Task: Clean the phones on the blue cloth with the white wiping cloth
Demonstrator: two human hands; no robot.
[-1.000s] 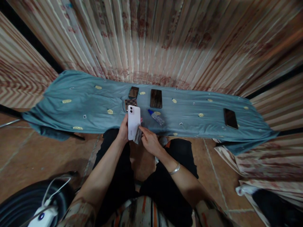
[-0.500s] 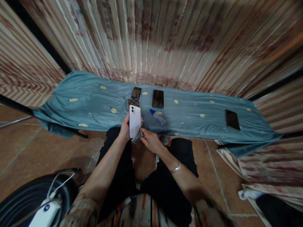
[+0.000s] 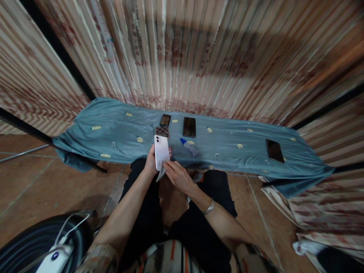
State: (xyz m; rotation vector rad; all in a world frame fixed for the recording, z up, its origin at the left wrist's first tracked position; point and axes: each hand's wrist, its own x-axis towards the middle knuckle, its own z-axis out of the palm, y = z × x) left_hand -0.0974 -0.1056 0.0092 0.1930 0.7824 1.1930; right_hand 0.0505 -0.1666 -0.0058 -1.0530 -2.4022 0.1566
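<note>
The left hand (image 3: 150, 162) cradles a flat, white, rectangular smartphone (image 3: 162, 152) back-up over the near table edge, its fingers wrapped round both sides, presumably to steady it against the other hand's pressure. The right hand (image 3: 179, 176) pinches a thin, grey piece of cloth (image 3: 160, 174) narrowly at the phone's lower end, while a slim, blue-tipped, speckled bottle (image 3: 190, 148) lies just beyond, seemingly kept within easy reach.

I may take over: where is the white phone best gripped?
Pinch the white phone across its camera end, probably from the far side: that end is uncovered, while the left hand grips its sides and the right hand holds gray cloth at its lower end.
</note>
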